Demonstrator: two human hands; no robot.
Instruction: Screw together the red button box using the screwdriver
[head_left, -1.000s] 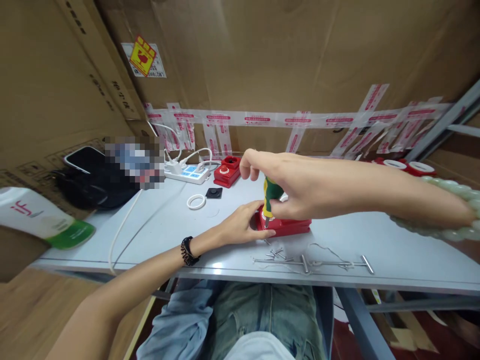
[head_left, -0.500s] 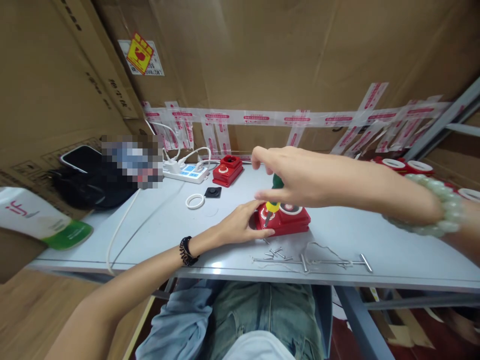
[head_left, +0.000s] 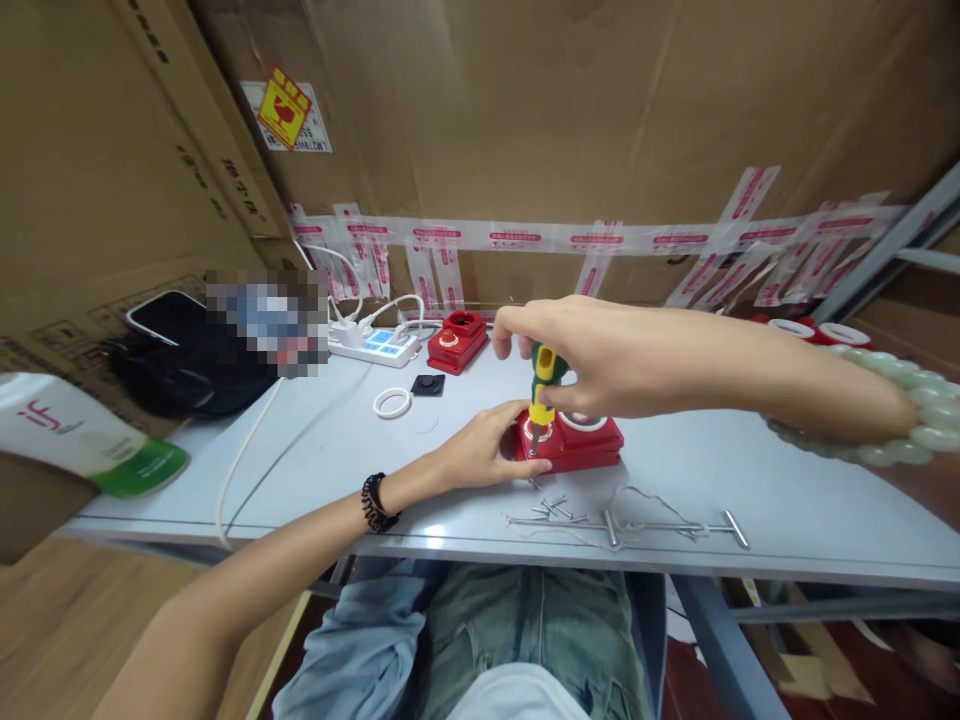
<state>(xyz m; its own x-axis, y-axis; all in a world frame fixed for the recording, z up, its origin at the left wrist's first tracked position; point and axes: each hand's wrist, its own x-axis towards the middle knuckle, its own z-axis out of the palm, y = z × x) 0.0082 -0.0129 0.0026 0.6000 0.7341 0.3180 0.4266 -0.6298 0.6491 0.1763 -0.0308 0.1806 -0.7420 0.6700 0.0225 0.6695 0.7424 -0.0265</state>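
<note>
From here I see the person's right hand (head_left: 574, 350) curled around the handle of a green-and-yellow screwdriver (head_left: 542, 395), its shaft pointing down at the near left corner of a red housing (head_left: 589, 455). The tip seems to meet a screw there, though it is too small for me to be sure. The left hand (head_left: 476, 452) grips the housing's left end between thumb and fingers, against the grey-white surface (head_left: 337, 440).

Just in front of the housing lie some loose silver screws (head_left: 553, 508), and beside them a thin metal rod (head_left: 660, 526) with a crosspiece at its right end and white string tangled about it. Farther back, left of the right hand, sits a second red housing (head_left: 456, 343), with a black square part (head_left: 428, 385) and a white ring (head_left: 392, 403) nearby. A white power strip (head_left: 375, 346) with plugs in it is next to that second housing. More red parts with white rings (head_left: 846, 335) show behind the right forearm. At the far left a white-and-green tube (head_left: 97, 440) leans near a black bag (head_left: 172, 380).
</note>
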